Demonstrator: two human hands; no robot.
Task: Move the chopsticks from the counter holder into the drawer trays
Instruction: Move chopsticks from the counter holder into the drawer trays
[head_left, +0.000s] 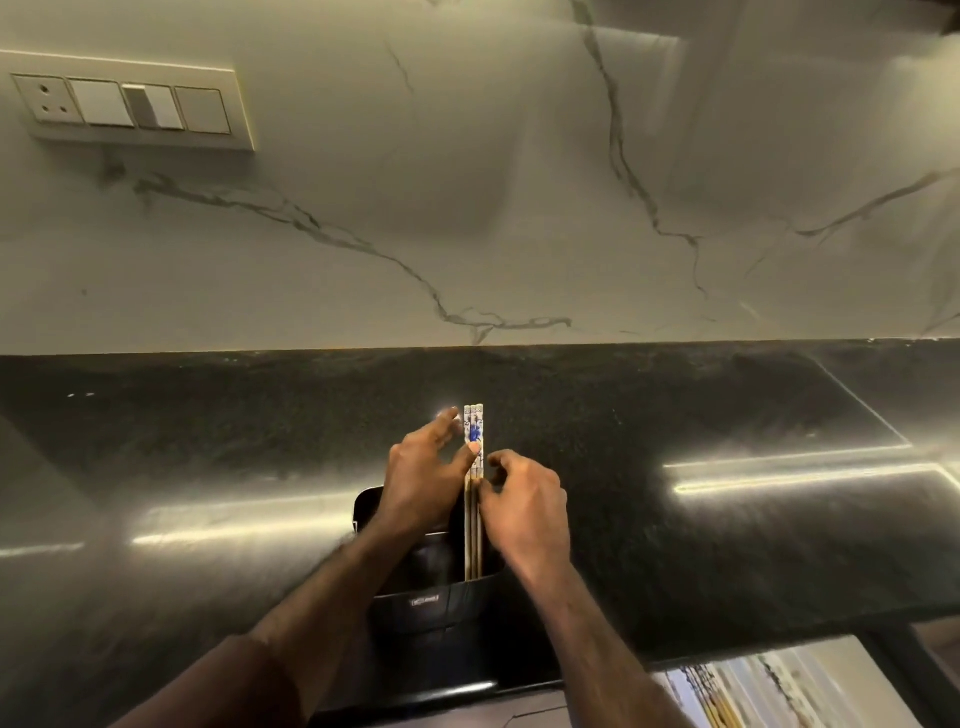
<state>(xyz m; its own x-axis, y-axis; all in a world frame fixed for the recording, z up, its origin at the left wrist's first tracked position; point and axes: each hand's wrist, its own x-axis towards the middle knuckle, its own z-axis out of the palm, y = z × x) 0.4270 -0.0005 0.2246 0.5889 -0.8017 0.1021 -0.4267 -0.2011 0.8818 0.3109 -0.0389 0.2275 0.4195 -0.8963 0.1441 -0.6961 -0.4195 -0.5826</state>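
Two bare hands are seen from above, meeting over a black holder (426, 603) that stands on a dark speckled counter (727, 519). The left hand (423, 480) is held just left of a small bundle of chopsticks (474, 493); its thumb is pressed against the patterned upper part of the sticks, while its fingers are spread loosely open behind them. The right hand (524, 506) is curled just right of the same bundle, its fingertips pinched against the sticks at about mid-length.

The chopsticks are held upright and close together, about three or four of them, their lower ends inside the holder and their blue-and-white tops raised above its rim. A small label is seen on the holder's near wall.

Behind the holder, a pale marble-veined wall (519, 182) is met by the counter. High on that wall, far left of the holder, a socket and switch plate (130, 101) is mounted. Below and right of the holder, part of an open drawer (779, 686) is shown, with blurred contents.
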